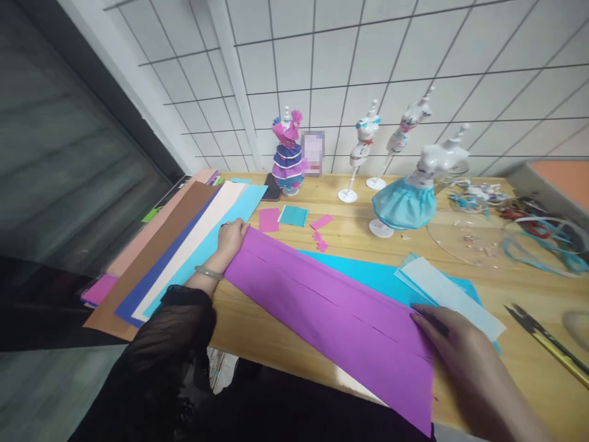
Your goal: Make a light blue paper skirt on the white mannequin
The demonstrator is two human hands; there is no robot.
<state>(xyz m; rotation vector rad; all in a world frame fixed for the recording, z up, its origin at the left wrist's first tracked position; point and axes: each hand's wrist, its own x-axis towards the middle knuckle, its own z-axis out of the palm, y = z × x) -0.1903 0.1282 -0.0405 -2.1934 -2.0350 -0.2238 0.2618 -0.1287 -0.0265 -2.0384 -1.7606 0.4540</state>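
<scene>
A long purple paper sheet (322,301) is stretched slantwise across the front of the table, with several thin dark lines along its length. My left hand (232,238), a bangle at the wrist, is closed on the sheet's upper left corner. At its upper right corner the fingers of my right hand (453,334) pinch the edge. Something dark shows under those fingers; I cannot make out what. Behind the sheet lies a bright blue piece (354,270). Pale strips (453,294) rest on that blue piece, close to my right hand.
Coloured sheets (184,227) lie stacked at the left. Small dress forms stand along the wall, one in a layered dress (288,161) and another in a turquoise skirt (405,199). Tweezers (547,341) lie at the right, below a clear round tray (460,239). Small pink scraps (321,240) are behind the sheet.
</scene>
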